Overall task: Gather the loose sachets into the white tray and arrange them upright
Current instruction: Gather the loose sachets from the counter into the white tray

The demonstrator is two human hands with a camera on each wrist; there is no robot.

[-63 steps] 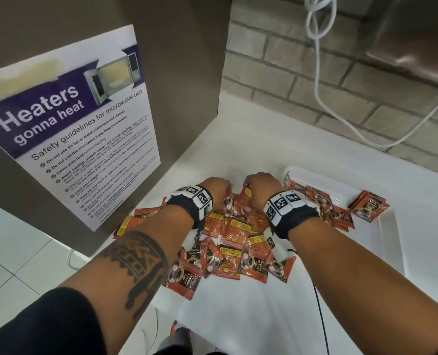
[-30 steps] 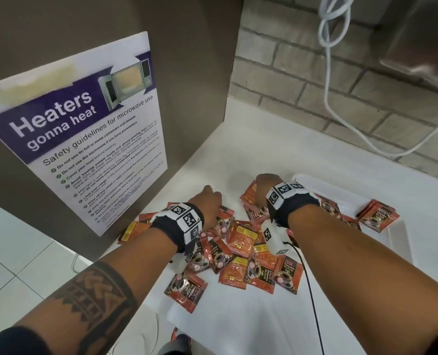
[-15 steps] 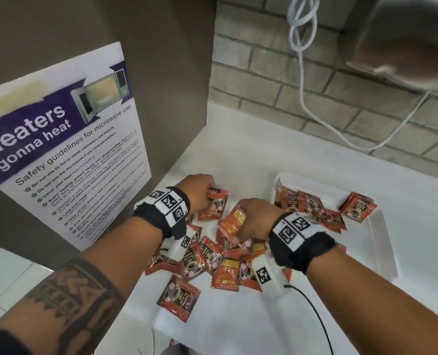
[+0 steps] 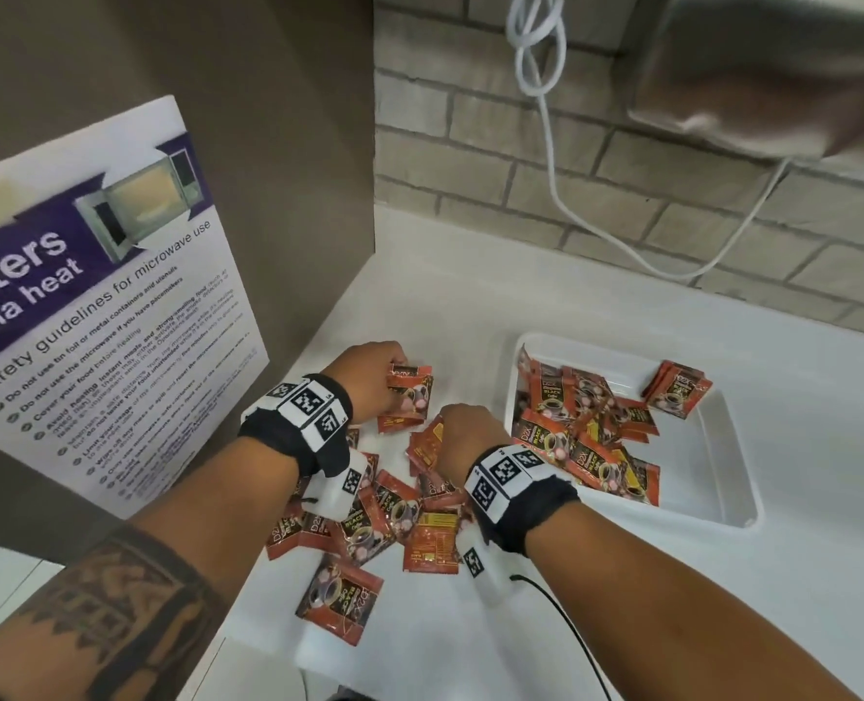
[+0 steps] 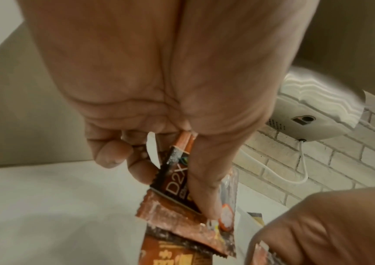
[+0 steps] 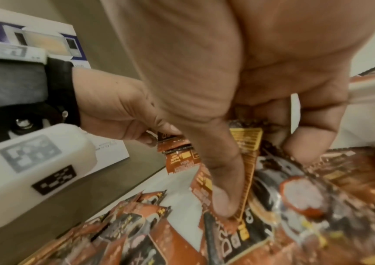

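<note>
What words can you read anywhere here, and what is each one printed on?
"D2X" and "BLACK": sachets, also in the left hand.
"Safety guidelines for microwave use": poster.
"...aters ...nna heat": poster heading, cut off.
Poster's bullet lines and the sachets' yellow back panels: too small or blurred to read.

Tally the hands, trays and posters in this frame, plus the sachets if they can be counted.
Hands: 2 (left hand, right hand, each gripping sachets)
White tray: 1
Poster: 1
Sachets: too overlapped for an exact count
Total without sachets: 4
</note>
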